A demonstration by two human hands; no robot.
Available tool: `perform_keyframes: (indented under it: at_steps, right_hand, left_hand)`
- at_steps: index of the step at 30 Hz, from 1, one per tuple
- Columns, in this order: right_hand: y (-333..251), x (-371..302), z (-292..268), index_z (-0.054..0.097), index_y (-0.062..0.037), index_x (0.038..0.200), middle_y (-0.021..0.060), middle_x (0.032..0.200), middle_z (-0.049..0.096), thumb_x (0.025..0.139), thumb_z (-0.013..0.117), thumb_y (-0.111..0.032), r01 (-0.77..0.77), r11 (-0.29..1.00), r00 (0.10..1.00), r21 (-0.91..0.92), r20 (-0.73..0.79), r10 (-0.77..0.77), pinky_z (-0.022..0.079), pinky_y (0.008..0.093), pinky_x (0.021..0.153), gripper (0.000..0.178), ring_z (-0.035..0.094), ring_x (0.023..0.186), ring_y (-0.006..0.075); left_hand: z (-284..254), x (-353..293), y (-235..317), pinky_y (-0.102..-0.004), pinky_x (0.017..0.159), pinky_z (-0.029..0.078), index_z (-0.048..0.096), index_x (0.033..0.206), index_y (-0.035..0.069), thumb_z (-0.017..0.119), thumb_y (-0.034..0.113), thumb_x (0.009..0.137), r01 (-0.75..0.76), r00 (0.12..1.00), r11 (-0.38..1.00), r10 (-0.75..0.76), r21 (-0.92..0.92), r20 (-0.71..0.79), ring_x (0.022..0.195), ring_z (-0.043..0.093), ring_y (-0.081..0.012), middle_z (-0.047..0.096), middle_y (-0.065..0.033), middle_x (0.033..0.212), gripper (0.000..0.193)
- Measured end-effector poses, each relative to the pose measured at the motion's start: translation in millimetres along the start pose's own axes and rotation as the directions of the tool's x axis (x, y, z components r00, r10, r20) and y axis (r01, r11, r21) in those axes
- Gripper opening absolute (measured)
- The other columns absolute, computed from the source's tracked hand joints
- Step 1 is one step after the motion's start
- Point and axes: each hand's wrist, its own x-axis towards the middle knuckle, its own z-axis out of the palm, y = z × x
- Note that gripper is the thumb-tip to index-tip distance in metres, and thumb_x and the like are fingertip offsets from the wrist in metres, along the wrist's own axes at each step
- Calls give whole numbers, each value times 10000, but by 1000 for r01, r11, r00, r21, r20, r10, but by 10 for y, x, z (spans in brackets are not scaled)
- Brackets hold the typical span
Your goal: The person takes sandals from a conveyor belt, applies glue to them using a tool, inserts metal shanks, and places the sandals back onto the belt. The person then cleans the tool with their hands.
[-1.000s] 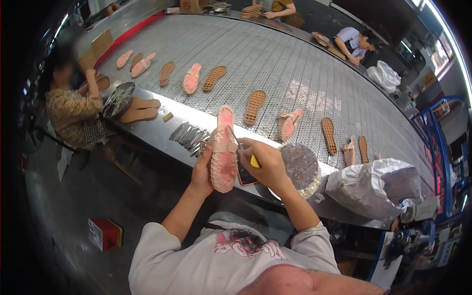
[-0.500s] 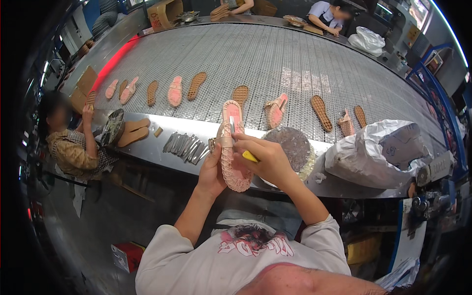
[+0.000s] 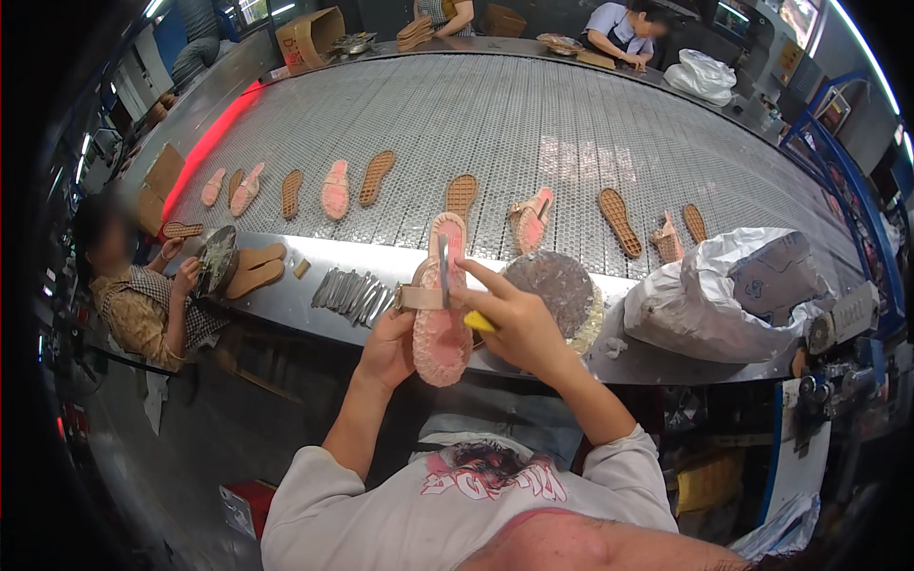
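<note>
My left hand (image 3: 388, 344) is closed around the side of a pink sandal (image 3: 443, 352), held upright above the table edge, its braided rim and beige buckled strap showing. A slim grey metal strip (image 3: 444, 271) lies lengthwise against the sandal's pink inner face. My right hand (image 3: 522, 324) has its index finger stretched onto that strip. Its other fingers curl round a small yellow piece (image 3: 479, 322), mostly hidden, whose kind I cannot make out. Left of the sandal, a pile of similar metal strips (image 3: 352, 297) lies on the steel ledge (image 3: 305, 252).
Several brown soles (image 3: 621, 222) and pink sandals (image 3: 335, 190) lie across the mesh conveyor (image 3: 428, 114). A round, dark-topped container (image 3: 547, 285) and a white sack (image 3: 657, 309) stand to the right. A co-worker (image 3: 143, 305) sits at left; others work across the conveyor.
The sandal has moved slightly down and left, and turned more upright. My right index finger has stretched out along the metal strip. The co-worker at left has lowered a sole.
</note>
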Motion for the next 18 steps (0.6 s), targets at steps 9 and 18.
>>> perform_keyframes:
  at_steps: [9, 18]
  right_hand:
    - [229, -935, 115, 595, -33, 985, 129, 966, 639, 711, 619, 72, -59, 991, 984, 120, 171, 38, 505, 334, 689, 294, 645, 809, 306]
    - [790, -2597, 411, 559, -37, 1001, 234, 810, 619, 861, 559, -207, -650, 753, 740, -101, 140, 658, 478, 467, 707, 221, 602, 807, 416]
  left_hand:
    - [-1246, 680, 185, -364, 867, 525, 516, 1197, 36, 560, 174, 908, 52, 965, 992, -20, 117, -261, 984, 633, -215, 631, -100, 1097, 323]
    - [-2384, 2353, 646, -397, 864, 516, 534, 1151, 7, 460, 165, 936, 94, 952, 981, -40, 167, -303, 968, 622, -257, 626, -131, 1078, 276]
